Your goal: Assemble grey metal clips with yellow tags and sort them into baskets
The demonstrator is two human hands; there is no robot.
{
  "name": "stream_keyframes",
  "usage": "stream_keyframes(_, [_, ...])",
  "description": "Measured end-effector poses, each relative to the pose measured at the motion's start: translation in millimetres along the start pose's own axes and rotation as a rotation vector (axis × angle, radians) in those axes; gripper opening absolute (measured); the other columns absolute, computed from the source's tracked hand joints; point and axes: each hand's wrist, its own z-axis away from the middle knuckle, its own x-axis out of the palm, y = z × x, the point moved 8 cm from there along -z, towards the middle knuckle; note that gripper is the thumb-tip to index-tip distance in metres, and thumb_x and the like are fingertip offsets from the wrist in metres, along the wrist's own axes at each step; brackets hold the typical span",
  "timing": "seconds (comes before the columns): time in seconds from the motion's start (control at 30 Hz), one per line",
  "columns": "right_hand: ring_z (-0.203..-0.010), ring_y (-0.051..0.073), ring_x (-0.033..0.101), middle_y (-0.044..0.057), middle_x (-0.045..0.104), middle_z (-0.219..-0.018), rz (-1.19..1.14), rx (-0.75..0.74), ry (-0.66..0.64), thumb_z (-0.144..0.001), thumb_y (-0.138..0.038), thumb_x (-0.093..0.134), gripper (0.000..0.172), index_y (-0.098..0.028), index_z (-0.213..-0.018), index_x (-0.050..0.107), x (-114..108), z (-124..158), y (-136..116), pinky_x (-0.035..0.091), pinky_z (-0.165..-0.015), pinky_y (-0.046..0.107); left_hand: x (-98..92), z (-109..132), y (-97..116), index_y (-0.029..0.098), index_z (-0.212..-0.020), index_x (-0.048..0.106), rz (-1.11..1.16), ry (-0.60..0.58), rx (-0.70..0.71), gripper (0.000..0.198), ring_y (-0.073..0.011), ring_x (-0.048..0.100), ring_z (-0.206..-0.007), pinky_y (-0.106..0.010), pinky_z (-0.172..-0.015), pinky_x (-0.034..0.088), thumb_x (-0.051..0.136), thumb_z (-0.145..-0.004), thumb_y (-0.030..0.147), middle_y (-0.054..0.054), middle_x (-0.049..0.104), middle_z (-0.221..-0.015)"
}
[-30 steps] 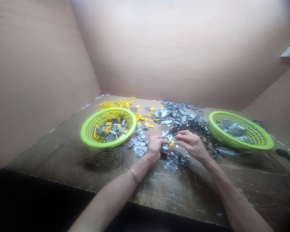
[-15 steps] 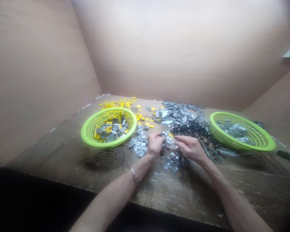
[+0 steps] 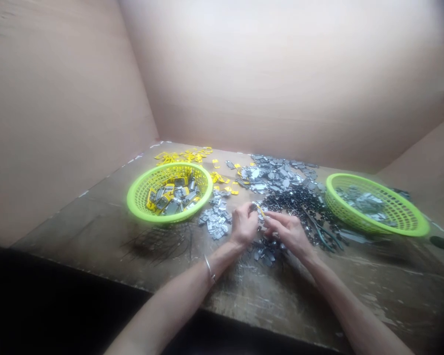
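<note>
Near the middle of the table, my left hand [image 3: 244, 224] and my right hand [image 3: 286, 232] meet over a small yellow plastic part [image 3: 261, 211], which looks like a toy-car body. Both hands' fingers are closed on it, one from each side. Its far details are blurred. Left of my left hand lies a pile of silver-grey parts [image 3: 215, 222]. Under and before my right hand are more grey pieces [image 3: 264, 254], partly hidden. A heap of small black parts [image 3: 292, 202], like tiny wheels, spreads just beyond my right hand.
A green basket [image 3: 133, 207] at left holds yellow and grey assembled-looking pieces. Another green basket [image 3: 410, 229] at right holds grey parts. Yellow frames [image 3: 181, 156] and grey plates [image 3: 277, 172] lie at the back. Green-handled pliers [image 3: 327, 236] rest right of my hand. Board walls [image 3: 262, 74] enclose the table.
My right hand has come in to the left, and its fingers now meet the yellow part by my left hand. The whole view has shifted slightly.
</note>
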Motion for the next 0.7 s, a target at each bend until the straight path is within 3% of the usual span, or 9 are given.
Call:
stream_keyframes(0.4, [-0.054, 0.014, 0.057, 0.005, 0.064, -0.068, 0.098, -0.101, 0.155, -0.069, -0.036, 0.047, 0.035, -0.013, -0.09, 0.061, -5.6, 3.1, -4.9, 0.045, -0.055, 0.025, -0.4, 1.6, 3.6, 0.013, -0.07, 0.058, -0.042, -0.013, -0.002, 0.016, -0.0105, 0.047, -0.059, -0.018, -0.052, 0.035, 0.045, -0.061, 0.015, -0.002, 0.056, -0.062])
stream_keyframes(0.7, [-0.048, 0.012, 0.052, 0.002, 0.06, -0.058, 0.024, -0.054, 0.059, -0.069, -0.036, 0.048, 0.035, -0.013, -0.09, 0.062, -0.3, 0.1, 1.0, 0.043, -0.049, 0.024, 3.2, 3.1, 1.9, 0.013, -0.065, 0.057, -0.033, -0.045, -0.04, 0.011, -0.0108, 0.046, -0.059, -0.017, -0.051, 0.033, 0.047, -0.062, 0.018, -0.001, 0.055, -0.06])
